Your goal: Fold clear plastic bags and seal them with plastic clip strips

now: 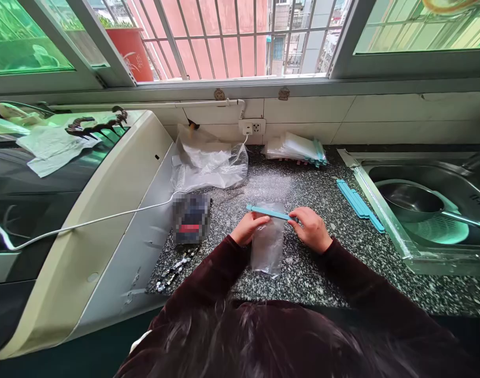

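Note:
A light-blue bag sealing clip (274,213) lies across a clear plastic bag (266,247) near its upper end, slanting slightly down to the right. My left hand (248,227) is closed on the bag's left edge, its thumb just below the clip; the other fingers are partly hidden. At the clip's right end, my right hand (311,230) pinches it between thumb and fingers. The bag hangs toward me over the speckled counter (302,278). Several more blue clips (358,203) lie together on the counter to the right of my right hand.
Clear bags with blue clips (297,148) are stacked by the wall. A crumpled plastic bag (210,163) and a blurred dark item (191,218) sit to the left. A white cable (121,212) crosses a large appliance (117,252). The sink (401,163) at right holds a pan (408,199).

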Tool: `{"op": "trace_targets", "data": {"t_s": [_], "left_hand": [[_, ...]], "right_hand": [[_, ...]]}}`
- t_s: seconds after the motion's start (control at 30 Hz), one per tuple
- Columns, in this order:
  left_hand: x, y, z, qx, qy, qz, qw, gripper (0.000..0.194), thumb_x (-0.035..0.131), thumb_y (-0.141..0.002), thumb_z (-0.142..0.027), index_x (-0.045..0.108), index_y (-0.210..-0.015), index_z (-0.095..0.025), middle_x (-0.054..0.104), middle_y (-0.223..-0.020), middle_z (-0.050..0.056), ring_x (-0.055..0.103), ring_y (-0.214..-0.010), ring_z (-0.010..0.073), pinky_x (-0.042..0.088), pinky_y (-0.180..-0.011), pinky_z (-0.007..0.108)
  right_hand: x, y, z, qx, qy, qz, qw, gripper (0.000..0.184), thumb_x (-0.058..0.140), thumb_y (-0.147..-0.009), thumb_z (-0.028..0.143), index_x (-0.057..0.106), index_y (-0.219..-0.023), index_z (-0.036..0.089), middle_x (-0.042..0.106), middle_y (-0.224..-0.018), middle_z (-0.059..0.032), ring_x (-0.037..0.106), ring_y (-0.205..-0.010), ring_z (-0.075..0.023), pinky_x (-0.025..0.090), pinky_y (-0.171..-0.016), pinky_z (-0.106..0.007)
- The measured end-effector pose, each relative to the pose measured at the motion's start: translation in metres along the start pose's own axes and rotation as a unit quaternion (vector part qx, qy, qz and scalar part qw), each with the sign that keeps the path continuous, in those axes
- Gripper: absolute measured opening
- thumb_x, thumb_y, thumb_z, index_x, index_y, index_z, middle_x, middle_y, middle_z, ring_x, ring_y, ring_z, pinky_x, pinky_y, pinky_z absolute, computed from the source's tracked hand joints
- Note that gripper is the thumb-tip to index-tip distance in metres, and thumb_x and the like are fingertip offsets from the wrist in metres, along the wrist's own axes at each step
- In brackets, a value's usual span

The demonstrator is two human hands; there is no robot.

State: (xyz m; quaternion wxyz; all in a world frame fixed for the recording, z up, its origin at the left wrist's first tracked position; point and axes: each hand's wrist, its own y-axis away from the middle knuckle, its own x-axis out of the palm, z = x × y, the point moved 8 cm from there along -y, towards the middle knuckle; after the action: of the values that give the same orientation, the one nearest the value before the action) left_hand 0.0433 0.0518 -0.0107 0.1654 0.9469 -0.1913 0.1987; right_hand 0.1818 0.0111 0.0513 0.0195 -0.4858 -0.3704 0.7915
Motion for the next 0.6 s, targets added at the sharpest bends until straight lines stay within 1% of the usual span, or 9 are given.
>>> {"op": "trace_targets", "data": {"t_s": [0.13,0.27,0.37,0.47,0.53,0.6], "left_hand": [[-0.010,-0.001,0.005,-0.010,0.024,-0.061,0.998,0.036,0.079,-0.052,-0.036,0.066,-0.073,-0.010,0.064,-0.066,0.003,0.053,-0.059,0.0115,0.039,-0.061,0.024],[-0.015,-0.003,0.005,-0.007,0.054,-0.081,0.995,0.032,0.078,-0.053,-0.032,0.066,-0.071,-0.009,0.063,-0.065,0.004,0.053,-0.059,0.0110,0.039,-0.059,0.024],[-0.014,-0.003,0.004,-0.004,0.062,-0.079,0.995,0.031,0.078,-0.054,-0.032,0.065,-0.071,-0.009,0.062,-0.065,0.004,0.052,-0.059,0.0102,0.039,-0.059,0.023],[-0.011,-0.001,0.006,-0.011,0.049,-0.065,0.997,0.035,0.079,-0.052,-0.034,0.065,-0.073,-0.009,0.062,-0.066,0.003,0.052,-0.058,0.0104,0.038,-0.058,0.023],[-0.009,0.000,0.008,-0.024,0.028,-0.050,0.998,0.037,0.079,-0.052,-0.037,0.065,-0.072,-0.009,0.062,-0.065,0.003,0.051,-0.057,0.0102,0.037,-0.057,0.023],[-0.007,0.000,0.009,-0.032,0.005,-0.030,0.999,0.039,0.080,-0.051,-0.037,0.066,-0.073,-0.008,0.062,-0.064,0.003,0.051,-0.056,0.0097,0.035,-0.057,0.023]], "right_hand": [[-0.002,0.000,0.002,-0.006,-0.022,0.002,1.000,0.010,0.052,-0.085,0.028,0.057,-0.086,0.020,0.063,-0.078,-0.0060,0.057,-0.076,-0.0190,0.048,-0.069,-0.032],[-0.015,-0.001,0.001,0.003,-0.025,-0.029,0.999,0.023,0.058,-0.080,0.035,0.058,-0.096,0.018,0.064,-0.088,-0.0090,0.058,-0.083,-0.0211,0.049,-0.074,-0.035],[-0.017,-0.001,0.000,0.018,-0.016,-0.029,0.999,0.021,0.056,-0.082,0.034,0.059,-0.096,0.019,0.065,-0.090,-0.0093,0.059,-0.086,-0.0218,0.049,-0.077,-0.036],[-0.004,0.001,0.002,0.015,-0.020,0.006,1.000,0.020,0.053,-0.084,0.034,0.059,-0.095,0.019,0.066,-0.088,-0.0087,0.060,-0.084,-0.0214,0.050,-0.075,-0.036],[0.006,0.004,0.003,0.011,-0.018,0.030,0.999,0.020,0.049,-0.086,0.034,0.060,-0.094,0.018,0.067,-0.084,-0.0082,0.061,-0.079,-0.0203,0.050,-0.070,-0.033],[0.011,0.006,0.002,0.015,-0.010,0.039,0.999,0.019,0.046,-0.087,0.031,0.060,-0.091,0.018,0.067,-0.080,-0.0075,0.061,-0.074,-0.0192,0.049,-0.067,-0.032]]}}
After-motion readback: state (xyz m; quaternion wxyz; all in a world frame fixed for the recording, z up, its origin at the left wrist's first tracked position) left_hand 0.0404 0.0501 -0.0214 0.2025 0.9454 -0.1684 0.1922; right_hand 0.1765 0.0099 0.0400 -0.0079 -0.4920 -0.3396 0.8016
